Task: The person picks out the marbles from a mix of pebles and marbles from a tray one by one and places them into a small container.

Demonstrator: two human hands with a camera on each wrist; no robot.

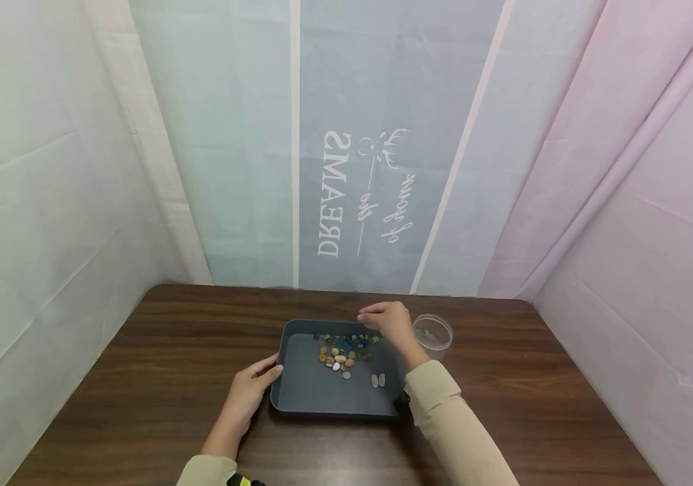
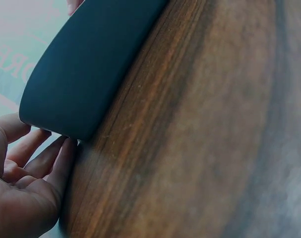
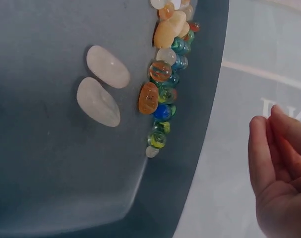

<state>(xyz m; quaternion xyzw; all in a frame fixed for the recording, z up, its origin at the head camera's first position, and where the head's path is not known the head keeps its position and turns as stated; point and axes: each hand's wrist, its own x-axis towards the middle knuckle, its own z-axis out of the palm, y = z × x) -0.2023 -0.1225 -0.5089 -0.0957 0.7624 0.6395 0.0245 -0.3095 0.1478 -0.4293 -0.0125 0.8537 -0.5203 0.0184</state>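
A dark grey tray (image 1: 306, 395) lies on the table. My left hand (image 1: 248, 391) grips its left side, thumb at the rim; in the left wrist view the fingers of that hand (image 2: 33, 173) meet the outer wall. Over the far right edge of the tray hovers my right hand (image 1: 392, 325). Thumb and fingertips of this hand (image 3: 279, 158) are brought together in the right wrist view, and nothing shows between them. Glass marbles (image 3: 162, 112) line the tray's far wall, with polished tan and white pebbles (image 1: 340, 359) nearer. Two pale oval stones (image 3: 98, 101) lie apart from them.
A round clear dish (image 1: 433, 332) stands right of the tray's far corner, with something small and greenish in it. The brown wooden table (image 1: 158, 378) ends at hanging printed cloth (image 1: 249, 169) behind, with more cloth at both sides.
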